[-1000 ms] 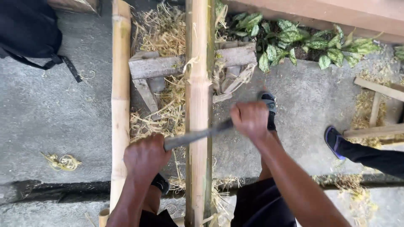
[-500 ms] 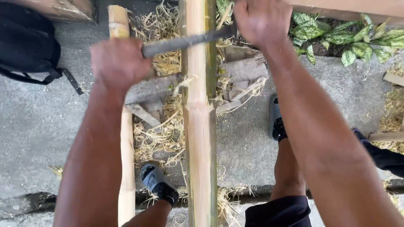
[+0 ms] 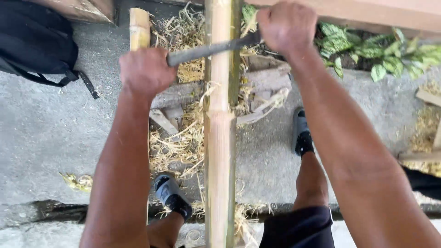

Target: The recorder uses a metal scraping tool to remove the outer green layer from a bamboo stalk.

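**Two-handed blade on an upright-running bamboo pole**

Head view. Both arms reach away from the camera. Left hand fisted around one end of a dark metal blade; right hand fisted around the other end. Blade lies crosswise on the bamboo pole, touching it at the far part of the frame.

Scraping looks to be the step in hand. To do it well, my judgement: keep both fists level so the edge sits square to the pole, hold even pressure on both ends, and keep the edge shallow where it meets the node ring at mid-pole.

Pole sits mid-frame; its long axis runs near to far, one end below the camera, the other leaving the top edge. A second, thinner bamboo pole lies parallel just to the left.

Pale shavings litter the concrete floor. Sandalled feet stand either side of the pole. Black backpack far left; leafy plant far right.
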